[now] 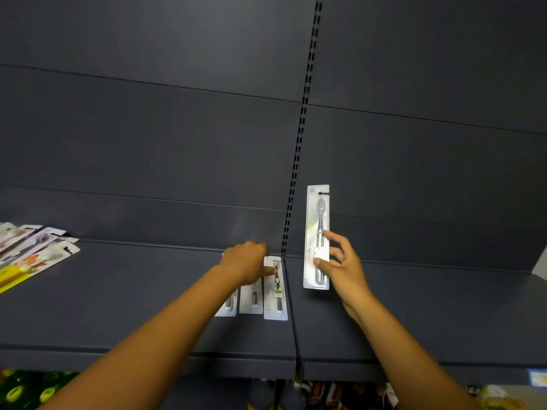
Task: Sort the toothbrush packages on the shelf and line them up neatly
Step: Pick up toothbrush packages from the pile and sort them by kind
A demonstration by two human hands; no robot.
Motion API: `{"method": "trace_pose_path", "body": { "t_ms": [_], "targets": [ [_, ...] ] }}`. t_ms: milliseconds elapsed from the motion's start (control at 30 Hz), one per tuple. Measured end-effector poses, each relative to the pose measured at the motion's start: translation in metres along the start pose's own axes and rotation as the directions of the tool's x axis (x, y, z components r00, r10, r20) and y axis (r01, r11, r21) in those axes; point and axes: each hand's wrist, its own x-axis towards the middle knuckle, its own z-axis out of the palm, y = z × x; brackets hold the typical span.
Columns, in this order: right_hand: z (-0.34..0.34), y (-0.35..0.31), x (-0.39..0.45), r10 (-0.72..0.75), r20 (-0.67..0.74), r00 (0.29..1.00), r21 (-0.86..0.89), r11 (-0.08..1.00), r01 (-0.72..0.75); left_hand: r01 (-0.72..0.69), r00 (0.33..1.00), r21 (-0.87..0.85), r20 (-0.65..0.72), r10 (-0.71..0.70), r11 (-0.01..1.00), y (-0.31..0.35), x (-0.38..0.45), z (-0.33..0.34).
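Observation:
Three white toothbrush packages lie side by side on the dark shelf [148, 306]. The rightmost package [276, 303] sits by the shelf seam, with the middle package [251, 301] and the left package [229, 306] beside it. My left hand [247, 261] lies over their far ends, thumb touching the rightmost one. My right hand [340, 261] pinches a long white package with a grey toothbrush [317, 226], held upright above the shelf right of the seam. A loose pile of colourful packages [32, 250] lies at the far left.
The slotted upright [299, 149] divides the dark back panel. The shelf's front edge [207, 362] runs across the bottom; bottles and snack packs show on the level below. A pale price label [537, 377] sits at the lower right.

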Motion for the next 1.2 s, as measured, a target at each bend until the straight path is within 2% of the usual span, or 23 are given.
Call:
{"method": "trace_pose_path", "body": {
  "t_ms": [200,433,667,767,967,1200],
  "targets": [
    [-0.015,0.006,0.006,0.088,0.04,0.995,0.008,0.996,-0.089,0.051,0.997,0.119,-0.065,-0.043,0.992,0.017,-0.006,-0.008],
    [-0.045,0.043,0.015,0.308,0.098,0.946,-0.087,0.95,-0.3,0.111,0.993,0.091,-0.047,-0.107,0.99,0.04,-0.002,0.0],
    [-0.059,0.083,0.025,0.402,0.089,0.911,-0.266,0.891,-0.367,0.148,0.988,0.022,-0.052,-0.147,0.989,0.053,-0.004,0.015],
    [-0.063,0.092,0.029,0.385,0.083,0.919,-0.371,0.868,-0.33,0.168,0.985,0.029,-0.057,-0.166,0.985,0.057,-0.005,0.021],
    [-0.068,0.091,0.03,0.286,0.116,0.951,-0.607,0.779,-0.161,0.182,0.982,0.035,-0.061,-0.179,0.983,0.066,-0.002,0.024],
    [-0.066,0.091,0.034,0.24,0.187,0.953,-0.806,0.591,0.009,0.202,0.977,0.014,-0.072,-0.2,0.979,0.057,-0.009,0.024]
  ]
}}
